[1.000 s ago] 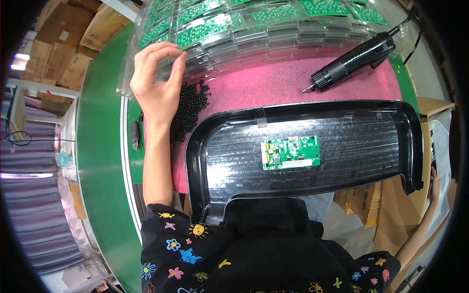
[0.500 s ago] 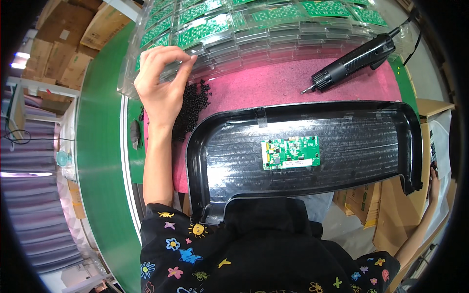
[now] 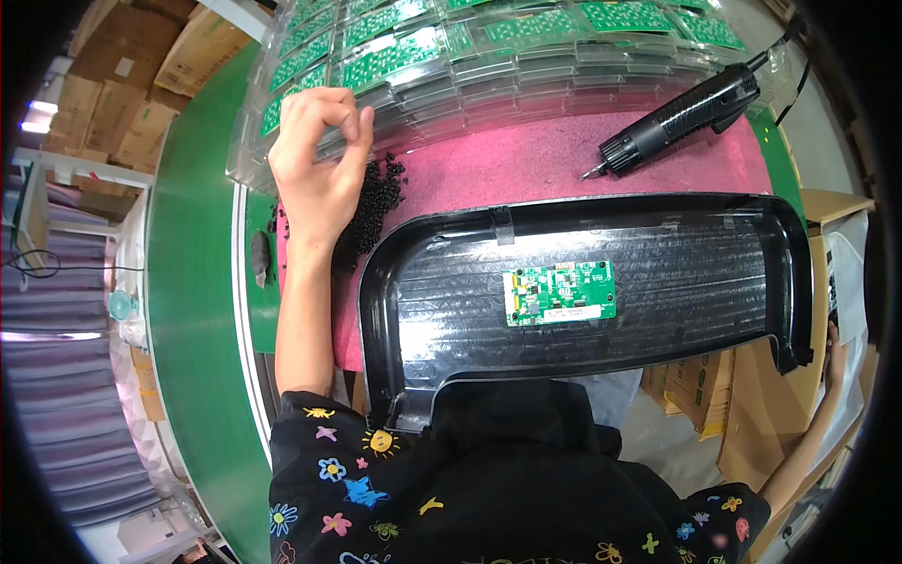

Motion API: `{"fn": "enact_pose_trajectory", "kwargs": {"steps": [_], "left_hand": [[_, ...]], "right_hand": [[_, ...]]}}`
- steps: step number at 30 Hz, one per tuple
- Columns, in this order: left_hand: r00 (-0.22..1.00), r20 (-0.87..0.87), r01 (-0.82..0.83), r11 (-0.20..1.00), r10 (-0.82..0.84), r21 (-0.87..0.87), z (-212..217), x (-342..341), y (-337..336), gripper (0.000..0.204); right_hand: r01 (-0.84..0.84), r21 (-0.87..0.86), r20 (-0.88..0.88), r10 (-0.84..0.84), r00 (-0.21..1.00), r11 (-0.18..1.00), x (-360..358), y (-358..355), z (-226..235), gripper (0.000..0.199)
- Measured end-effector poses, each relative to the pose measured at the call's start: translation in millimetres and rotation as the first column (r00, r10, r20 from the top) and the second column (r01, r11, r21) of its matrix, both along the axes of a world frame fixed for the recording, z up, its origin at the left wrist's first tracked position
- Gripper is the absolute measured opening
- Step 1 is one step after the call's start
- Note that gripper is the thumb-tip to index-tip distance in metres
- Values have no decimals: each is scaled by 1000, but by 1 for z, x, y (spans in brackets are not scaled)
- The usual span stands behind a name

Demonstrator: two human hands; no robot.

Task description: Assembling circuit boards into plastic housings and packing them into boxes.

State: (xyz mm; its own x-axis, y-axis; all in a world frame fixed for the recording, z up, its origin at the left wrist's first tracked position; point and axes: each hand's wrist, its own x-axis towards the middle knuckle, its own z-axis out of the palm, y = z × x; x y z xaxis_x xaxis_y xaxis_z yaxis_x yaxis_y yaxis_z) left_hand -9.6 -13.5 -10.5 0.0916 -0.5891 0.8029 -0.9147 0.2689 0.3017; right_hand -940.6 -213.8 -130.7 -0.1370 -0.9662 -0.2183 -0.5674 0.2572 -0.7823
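A heap of small black screws [image 3: 374, 199] lies on the pink foam mat [image 3: 526, 160], at the mat's left end, and the person's left hand [image 3: 318, 169] hovers right over it with thumb and forefinger pinched narrowly together at the fingertips; whether a screw sits in that pinch is too small to tell. Half a second ago the fingers were reaching a little further up toward the clear trays; now they are drawn in and bunched, the wrist in much the same place. Just to the right of the heap lies one large black plastic housing [image 3: 583, 291], open side up, and one small green circuit board [image 3: 560, 293] rests flat in its middle; neither has moved. One black electric screwdriver [image 3: 672, 117] lies on the mat beyond the housing, tip pointing left, unchanged. Along the far edge sit stacked clear plastic trays [image 3: 489, 47] filled with green circuit boards, too many to count surely. The right hand [image 3: 832, 352] is at the far right edge, low beside the housing's end, and its grip cannot be made out. A green conveyor belt [image 3: 193, 282] runs along the left, with cardboard boxes [image 3: 122, 85] beyond it.
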Motion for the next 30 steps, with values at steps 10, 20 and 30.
{"fn": "enact_pose_trajectory", "kwargs": {"steps": [10, 20, 30], "left_hand": [[997, 36, 69, 997, -67, -40, 3, -6, -2, 25], [893, 28, 415, 845, -450, 338, 24, -46, 12, 19], [814, 79, 440, 700, -575, 562, 11, -83, 27, 23]], "right_hand": [[-19, -29, -53, 18, 998, 999, -2, 2, -1, 64], [-11, 38, 5, 11, 1000, 999, -5, -2, 0, 56], [-15, -56, 0, 15, 1000, 998, 13, -1, 2, 47]]}}
